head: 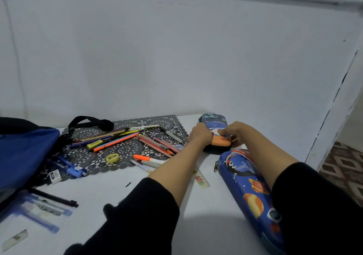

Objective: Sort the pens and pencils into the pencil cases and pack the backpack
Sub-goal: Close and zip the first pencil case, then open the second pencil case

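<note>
We see the left hand with fingers curled over the left edge of the far pencil case, right of centre in the frame, holding it. The right hand has bent fingers pressed on the top of the same case by its orange end and the thumb down its right side, so it grips too; we cannot tell if it pinches a zipper. The case is blue with a black base, flat on the white table, far end near the wall. Both forearms are bare, with black sleeves lower in the frame. The near pencil case, blue with planets, lies under the right forearm at lower right, apparently closed, zipper pull at its far left corner. A clear ruler lies between the left forearm and this case. Left of the hands, loose pens and pencils are scattered on a grey lace mat, with a grey marker at the mat's right side, a yellow highlighter, a yellow sharpener and an orange marker at its near edge. Blue pens and a white eraser sit at the mat's left corner. The blue backpack fills the left edge, black strap toward the wall. A black pen lies at lower left on a blurred blue package.
</note>
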